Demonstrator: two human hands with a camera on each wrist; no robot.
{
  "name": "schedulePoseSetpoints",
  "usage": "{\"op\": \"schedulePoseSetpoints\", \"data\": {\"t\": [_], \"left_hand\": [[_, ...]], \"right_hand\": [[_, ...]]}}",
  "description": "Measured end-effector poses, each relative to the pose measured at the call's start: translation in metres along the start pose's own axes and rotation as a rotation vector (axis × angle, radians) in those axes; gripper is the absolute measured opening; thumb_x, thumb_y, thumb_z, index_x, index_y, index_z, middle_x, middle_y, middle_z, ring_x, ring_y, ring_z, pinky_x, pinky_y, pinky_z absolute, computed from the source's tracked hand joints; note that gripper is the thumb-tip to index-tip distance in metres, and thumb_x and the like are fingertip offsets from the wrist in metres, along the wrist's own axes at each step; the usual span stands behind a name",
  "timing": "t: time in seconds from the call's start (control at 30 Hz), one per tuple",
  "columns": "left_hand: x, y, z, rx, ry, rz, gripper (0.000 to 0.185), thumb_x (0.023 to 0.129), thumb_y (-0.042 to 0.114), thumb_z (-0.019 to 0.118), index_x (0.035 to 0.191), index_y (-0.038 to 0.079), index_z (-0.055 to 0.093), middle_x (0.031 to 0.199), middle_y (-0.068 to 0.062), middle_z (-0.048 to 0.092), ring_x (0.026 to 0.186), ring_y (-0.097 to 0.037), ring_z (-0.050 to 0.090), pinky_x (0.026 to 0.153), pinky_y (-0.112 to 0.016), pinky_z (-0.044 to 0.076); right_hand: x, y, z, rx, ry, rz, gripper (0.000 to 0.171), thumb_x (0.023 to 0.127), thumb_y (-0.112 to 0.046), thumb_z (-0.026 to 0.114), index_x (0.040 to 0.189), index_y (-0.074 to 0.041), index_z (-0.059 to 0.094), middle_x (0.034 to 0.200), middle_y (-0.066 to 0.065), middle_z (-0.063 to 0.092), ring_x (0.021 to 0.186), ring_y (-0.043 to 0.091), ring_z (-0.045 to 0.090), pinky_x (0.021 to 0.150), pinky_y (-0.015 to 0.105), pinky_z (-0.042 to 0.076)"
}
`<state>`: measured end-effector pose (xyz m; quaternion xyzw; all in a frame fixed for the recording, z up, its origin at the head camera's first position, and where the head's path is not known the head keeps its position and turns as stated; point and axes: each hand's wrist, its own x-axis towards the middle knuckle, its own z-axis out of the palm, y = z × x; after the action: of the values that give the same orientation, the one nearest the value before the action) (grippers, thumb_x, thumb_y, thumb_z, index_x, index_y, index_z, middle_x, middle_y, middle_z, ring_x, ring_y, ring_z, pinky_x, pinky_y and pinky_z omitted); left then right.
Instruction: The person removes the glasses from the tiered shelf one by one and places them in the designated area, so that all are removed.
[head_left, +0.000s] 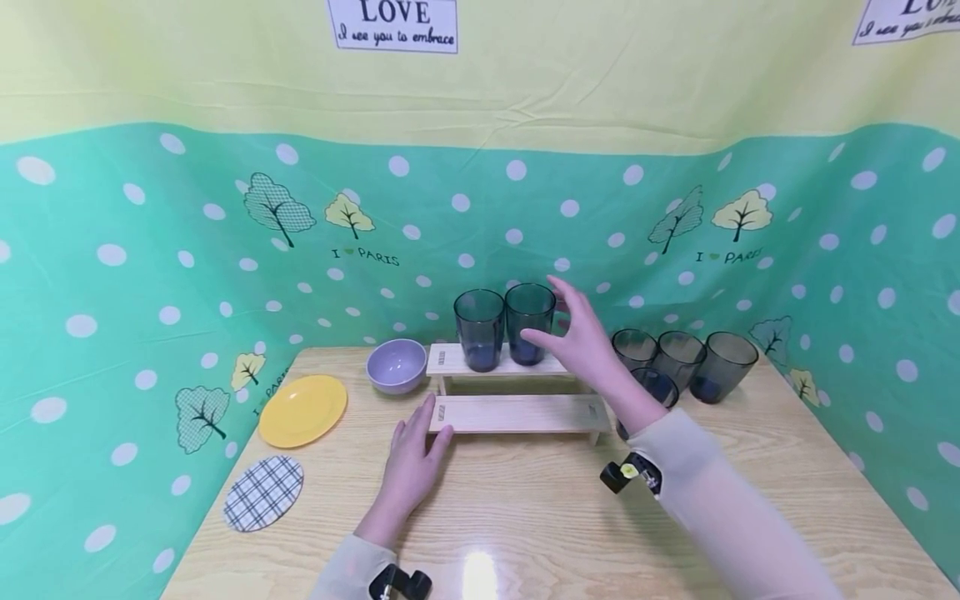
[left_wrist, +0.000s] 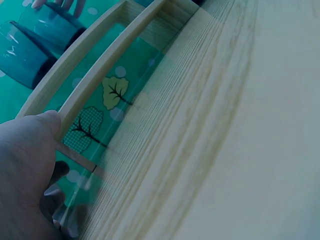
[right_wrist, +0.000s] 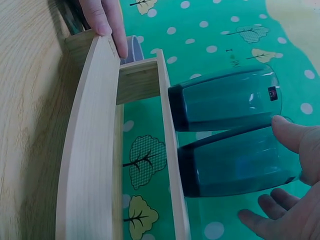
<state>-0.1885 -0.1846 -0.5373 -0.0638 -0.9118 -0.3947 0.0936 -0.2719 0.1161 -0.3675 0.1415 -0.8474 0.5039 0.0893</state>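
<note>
A two-step wooden stand (head_left: 517, 413) stands on the table. My left hand (head_left: 411, 467) rests at the left end of its lower step, thumb at the front edge and fingers fairly straight. On the upper step stand two dark tinted glasses side by side, the left glass (head_left: 478, 329) and the right glass (head_left: 529, 325). Around the right glass my right hand (head_left: 581, 337) is spread, thumb toward its near side. In the right wrist view the thumb is by the rim of the glass (right_wrist: 235, 162), and the other fingers stand apart from it.
Several more tinted glasses (head_left: 723, 367) cluster right of the stand, partly behind my right forearm. To the left are a purple bowl (head_left: 397, 367), a yellow plate (head_left: 303, 411) and a checked round mat (head_left: 264, 493). A patterned cloth (head_left: 517, 217) hangs behind the table.
</note>
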Motion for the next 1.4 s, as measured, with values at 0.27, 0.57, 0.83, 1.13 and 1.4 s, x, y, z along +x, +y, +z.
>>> {"op": "schedulePoseSetpoints", "data": {"t": [0.27, 0.57, 0.83, 1.13, 1.4], "left_hand": [[0.000, 0.000, 0.000, 0.004, 0.001, 0.002, 0.072, 0.116, 0.038, 0.059, 0.174, 0.007, 0.031, 0.174, -0.021, 0.039, 0.162, -0.041, 0.034, 0.136, -0.061, 0.007], [-0.002, 0.003, -0.001, -0.005, 0.008, 0.003, 0.070, 0.116, 0.035, 0.060, 0.173, 0.006, 0.033, 0.172, -0.023, 0.041, 0.162, -0.043, 0.035, 0.136, -0.061, 0.008], [-0.002, 0.004, -0.001, -0.001, 0.012, 0.000, 0.070, 0.115, 0.033, 0.062, 0.173, 0.006, 0.033, 0.172, -0.023, 0.041, 0.162, -0.043, 0.034, 0.136, -0.060, 0.008], [-0.002, 0.004, 0.000, -0.006, 0.007, -0.004, 0.071, 0.115, 0.035, 0.061, 0.173, 0.006, 0.033, 0.173, -0.022, 0.040, 0.162, -0.043, 0.034, 0.136, -0.061, 0.008], [0.000, 0.002, 0.000, -0.002, 0.008, -0.004, 0.071, 0.115, 0.034, 0.062, 0.173, 0.005, 0.033, 0.173, -0.022, 0.041, 0.162, -0.043, 0.034, 0.136, -0.061, 0.008]], "right_hand": [[0.004, 0.004, 0.005, -0.043, -0.008, 0.026, 0.102, 0.097, -0.035, 0.090, 0.177, -0.027, 0.027, 0.178, 0.012, 0.031, 0.153, 0.041, 0.044, 0.117, 0.065, 0.048], [0.004, 0.005, 0.008, -0.016, -0.025, 0.037, 0.098, 0.099, -0.033, 0.088, 0.176, -0.029, 0.027, 0.179, 0.011, 0.030, 0.158, 0.040, 0.039, 0.117, 0.064, 0.048], [0.004, 0.004, 0.008, -0.025, -0.025, 0.050, 0.098, 0.099, -0.034, 0.088, 0.176, -0.027, 0.027, 0.179, 0.011, 0.029, 0.159, 0.041, 0.037, 0.120, 0.064, 0.047], [0.001, 0.002, 0.009, -0.043, 0.013, 0.074, 0.098, 0.096, -0.036, 0.090, 0.175, -0.027, 0.032, 0.178, 0.012, 0.033, 0.153, 0.043, 0.045, 0.114, 0.063, 0.052], [-0.006, -0.001, -0.001, -0.001, 0.029, 0.099, 0.098, 0.095, -0.040, 0.091, 0.174, -0.032, 0.034, 0.174, 0.009, 0.039, 0.151, 0.038, 0.049, 0.110, 0.060, 0.056]]}}
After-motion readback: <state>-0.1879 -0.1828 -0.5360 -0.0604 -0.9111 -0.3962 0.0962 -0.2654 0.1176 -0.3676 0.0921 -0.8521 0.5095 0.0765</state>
